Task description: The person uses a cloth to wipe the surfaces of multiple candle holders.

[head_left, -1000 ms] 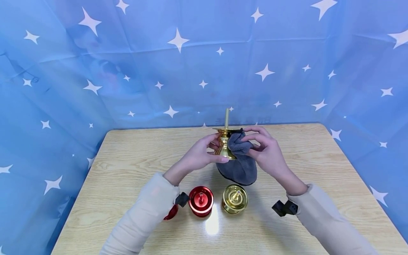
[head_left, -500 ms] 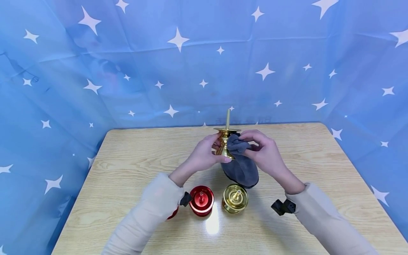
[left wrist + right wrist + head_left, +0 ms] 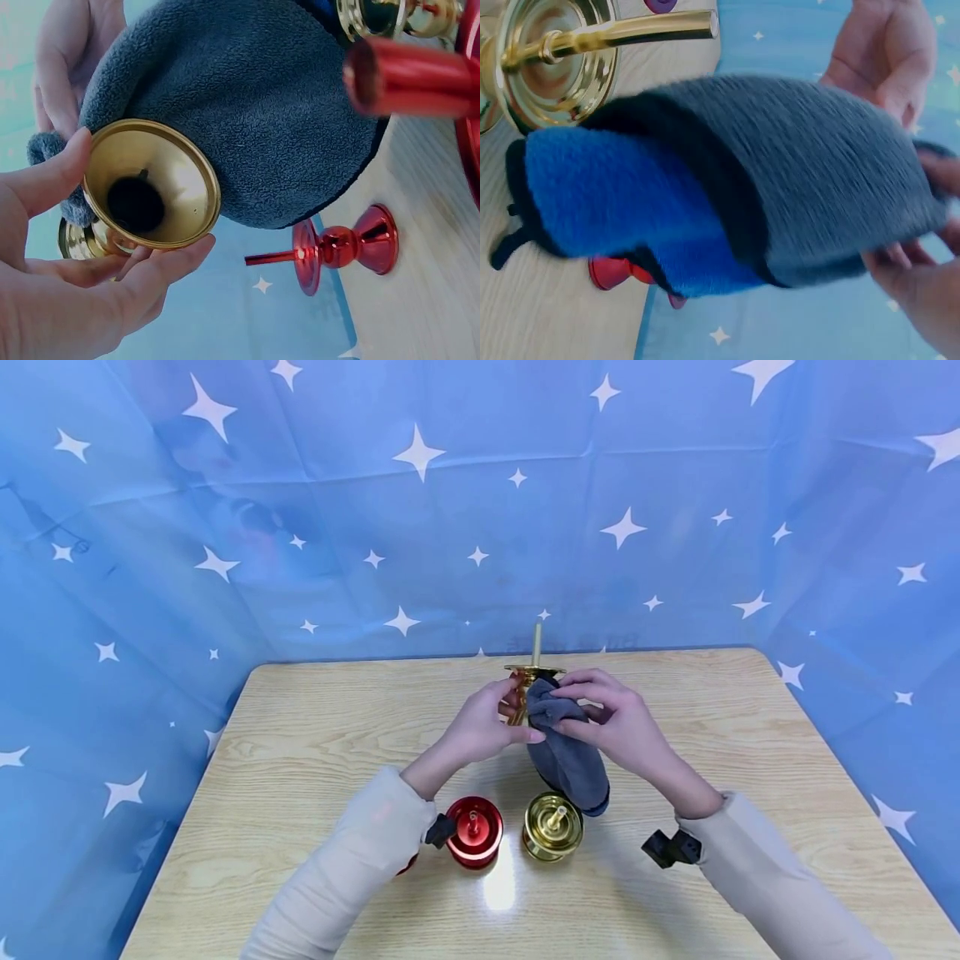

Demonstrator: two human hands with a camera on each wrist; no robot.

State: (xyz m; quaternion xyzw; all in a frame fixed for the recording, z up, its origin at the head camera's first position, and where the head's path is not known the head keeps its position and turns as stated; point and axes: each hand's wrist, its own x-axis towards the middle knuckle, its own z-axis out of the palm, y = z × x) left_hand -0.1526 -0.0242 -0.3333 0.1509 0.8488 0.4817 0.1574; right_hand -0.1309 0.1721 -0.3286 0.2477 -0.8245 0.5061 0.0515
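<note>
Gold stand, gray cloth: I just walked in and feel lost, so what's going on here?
A person holds a gold stand off the table in their left grip, while their right grip holds a gray and blue cloth at its side. Nearer the person, a red stand and a second gold stand sit upright on the table, side by side. Another red piece peeks out under the left sleeve, mostly hidden.

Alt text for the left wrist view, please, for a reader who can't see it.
The left hand grips a gold candlestick, its hollow base facing the camera, with a gray cloth behind it. The right hand shows at upper left; on the right are a red candlestick and parts of another red one and another gold one.
</note>
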